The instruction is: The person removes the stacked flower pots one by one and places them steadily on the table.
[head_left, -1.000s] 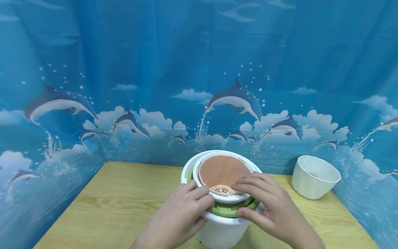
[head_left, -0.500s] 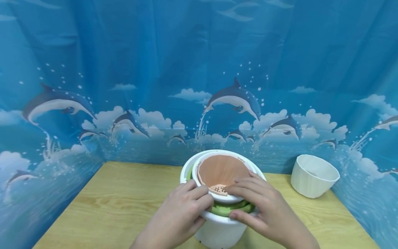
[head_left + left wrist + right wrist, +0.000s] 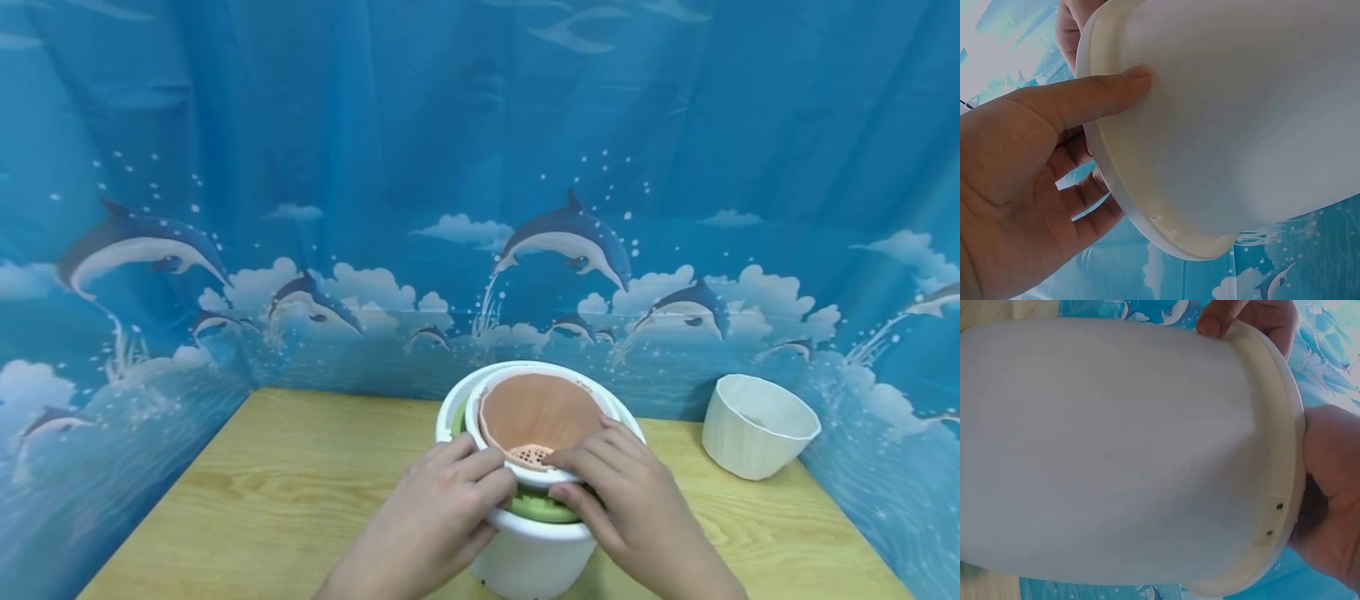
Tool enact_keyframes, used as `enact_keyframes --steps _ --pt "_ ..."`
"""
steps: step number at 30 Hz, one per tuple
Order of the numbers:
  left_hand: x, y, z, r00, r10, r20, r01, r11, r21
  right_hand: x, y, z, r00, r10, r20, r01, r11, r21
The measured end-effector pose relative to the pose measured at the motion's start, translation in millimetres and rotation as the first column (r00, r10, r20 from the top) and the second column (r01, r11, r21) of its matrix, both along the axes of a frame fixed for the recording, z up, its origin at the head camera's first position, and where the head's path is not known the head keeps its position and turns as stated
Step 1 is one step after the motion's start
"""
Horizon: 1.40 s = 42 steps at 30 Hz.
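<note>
Several flower pots are nested in a stack. A large white flower pot (image 3: 532,560) is outermost, holding a green pot (image 3: 543,507), then a smaller white pot (image 3: 534,478), then a brown pot (image 3: 536,404) with a perforated bottom. My left hand (image 3: 446,504) grips the large pot's rim; in the left wrist view its thumb (image 3: 1138,81) lies on the outer wall. My right hand (image 3: 633,496) pinches the inner white pot's rim, fingertips inside the brown pot and thumb below the rim. In the right wrist view, that hand's fingertips are hidden behind the large pot's rim.
A cream pot (image 3: 757,433) with a faceted rim stands at the table's back right. The wood-grain table (image 3: 300,483) meets a blue dolphin-print curtain (image 3: 375,167) at its back and sides.
My right hand has shifted left along the rims, and its thumb has risen from the green pot to the smaller white pot's rim. The left hand and the stack have stayed in place.
</note>
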<state>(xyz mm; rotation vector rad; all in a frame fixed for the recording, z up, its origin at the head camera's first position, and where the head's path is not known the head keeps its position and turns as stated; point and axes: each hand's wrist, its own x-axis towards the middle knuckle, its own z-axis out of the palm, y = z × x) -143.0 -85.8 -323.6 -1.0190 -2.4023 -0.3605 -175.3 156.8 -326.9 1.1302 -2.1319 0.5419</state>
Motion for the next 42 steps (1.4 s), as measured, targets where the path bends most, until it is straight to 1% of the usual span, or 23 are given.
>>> enact_keyframes --steps 4,7,9,12,15,22,24,29,35,38,42 --pt "0.1 0.3 -0.6 0.999 -0.004 -0.034 0.004 1.000 0.003 4.4 -4.0 -1.4 0.997 -0.074 0.011 0.073 0.997 0.003" --pt "0.4 1.0 -0.7 0.999 0.004 -0.054 -0.004 1.000 0.005 7.1 -8.3 -2.3 0.994 -0.110 0.014 0.111 0.993 -0.028" --pt "0.8 1.1 -0.7 0.998 0.014 -0.055 -0.013 1.000 0.005 8.8 -11.6 -2.5 0.991 -0.130 0.025 0.131 0.990 -0.047" --pt "1.0 1.5 0.0 0.999 0.026 -0.034 -0.026 1.000 0.004 10.3 -15.6 -2.2 0.990 -0.141 0.026 0.142 0.988 -0.058" --pt "1.7 2.1 0.3 0.999 0.030 -0.014 -0.030 1.000 0.002 11.4 -16.3 -1.8 0.991 -0.130 0.037 0.132 0.990 -0.059" --pt "1.7 2.4 -1.9 0.998 0.011 -0.070 -0.010 1.000 0.013 11.5 -13.9 -2.7 0.992 -0.094 0.080 0.098 0.994 -0.044" --pt "2.5 2.7 -1.8 0.998 0.013 -0.069 -0.012 1.000 0.014 11.6 -14.3 -3.0 0.994 -0.079 0.081 0.084 0.995 -0.056" --pt "3.6 2.6 -1.4 0.998 0.016 -0.054 -0.016 1.000 0.016 11.3 -16.1 -3.7 0.995 -0.054 0.080 0.063 0.992 -0.107" --pt "3.4 1.3 -1.0 0.999 0.012 -0.030 -0.011 1.000 0.008 11.6 -18.8 -5.4 0.995 -0.046 0.085 0.060 0.984 -0.165" --pt "2.8 1.4 -0.7 1.000 0.010 -0.026 -0.010 1.000 0.003 12.2 -19.1 -5.5 0.996 -0.035 0.084 0.052 0.975 -0.214" --pt "2.0 1.5 -1.2 0.999 0.008 -0.039 -0.008 1.000 0.002 11.8 -19.6 -6.0 0.997 -0.009 0.073 0.029 0.958 -0.286"
